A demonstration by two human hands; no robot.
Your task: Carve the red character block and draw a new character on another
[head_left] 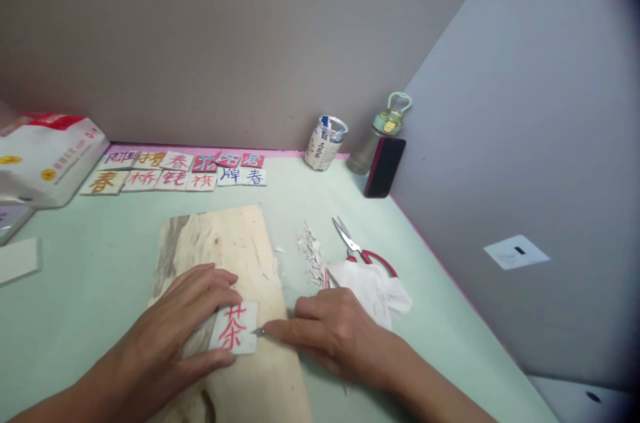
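A small white tile [250, 345] with a red painted character lies on a wooden board [235, 236]. My left hand [193, 316] holds it down, with its fingers at the upper edge and its thumb at the lower edge. From the right, my right hand [327, 329] is closed around a carving knife [259, 331], index finger stretched along it. The pointed metal tip meets the tile's right side; most of the handle is hidden in the hand. A pile of pale shavings [311, 253] lies just right of the board.
Red-handled scissors [355, 246] and a crumpled white tissue [380, 289] lie at right. Behind stand a jar [325, 146], a bottle [363, 149] and a phone [385, 168]. Two rows of character tiles [173, 180] and a white bag [60, 163] occupy the back left. Walls rise behind and right.
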